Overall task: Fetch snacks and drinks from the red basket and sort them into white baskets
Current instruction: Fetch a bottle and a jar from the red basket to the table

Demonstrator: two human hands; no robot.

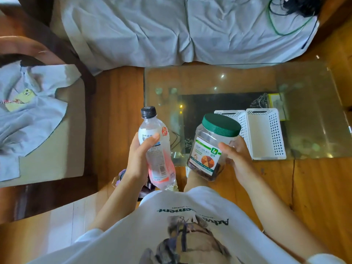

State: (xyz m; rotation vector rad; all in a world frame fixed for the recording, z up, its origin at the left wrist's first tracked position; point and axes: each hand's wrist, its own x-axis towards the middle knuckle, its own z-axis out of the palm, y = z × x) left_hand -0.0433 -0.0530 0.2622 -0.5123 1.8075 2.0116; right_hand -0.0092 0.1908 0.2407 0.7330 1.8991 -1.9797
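Note:
My left hand (140, 159) grips a clear drink bottle (157, 147) with a black cap and a pink-and-white label, held tilted above the floor. My right hand (236, 157) holds a clear plastic jar (211, 147) with a green lid and dark snacks inside, just in front of the glass table's near edge. Two white perforated baskets stand side by side on the table: the left one (242, 119) is partly hidden behind the jar, the right one (265, 134) looks empty. The red basket is not in view.
The glass coffee table (238, 80) stands ahead on a wooden floor. A sofa under a grey sheet (171, 31) is behind it, with cables (285, 16) at the far right. A chair with clothes and a yellow phone (24, 96) stands at the left.

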